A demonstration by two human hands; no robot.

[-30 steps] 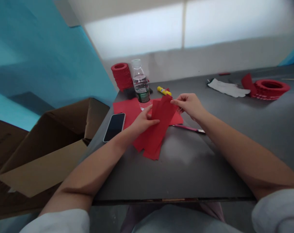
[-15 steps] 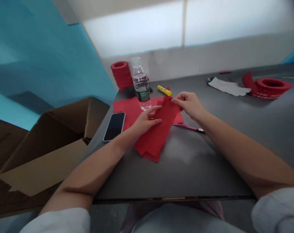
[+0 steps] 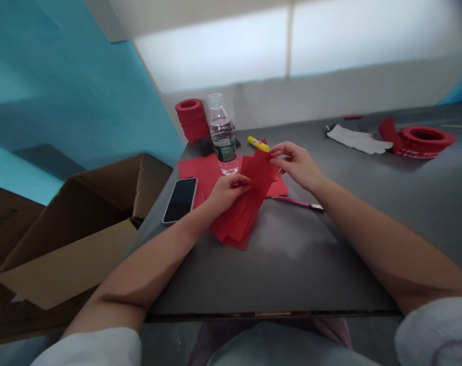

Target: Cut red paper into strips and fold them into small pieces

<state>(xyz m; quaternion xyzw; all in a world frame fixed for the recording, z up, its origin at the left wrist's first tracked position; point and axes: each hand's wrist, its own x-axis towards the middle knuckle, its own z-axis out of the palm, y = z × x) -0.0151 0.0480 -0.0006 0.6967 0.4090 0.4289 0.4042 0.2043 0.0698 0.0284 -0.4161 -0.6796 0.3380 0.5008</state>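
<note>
Several strips of red paper [image 3: 246,206] lie fanned in a loose stack between my hands, raised a little above the table. My left hand [image 3: 228,193] pinches the stack's left edge between thumb and fingers. At the upper right corner, my right hand [image 3: 291,161] grips the paper's end with thumb and forefinger. Beneath and behind lies a larger red sheet [image 3: 194,170], partly hidden by the strips. A pink-handled cutting tool [image 3: 295,202] rests on the table just right of the strips. Behind them is a yellow glue stick [image 3: 258,144].
A water bottle [image 3: 223,140] stands on the red sheet, beside a phone [image 3: 180,200]. Rolled red crepe-like pieces [image 3: 192,122] stand at back left; a white glove [image 3: 358,139] and a red ring-shaped roll [image 3: 427,141] lie at right. An open cardboard box [image 3: 101,188] is left of the table.
The red strips have shifted, their lower ends fanning slightly wider and lifting a little. My left fingers have closed onto the paper's edge, and my right fingers have moved slightly at the corner.
</note>
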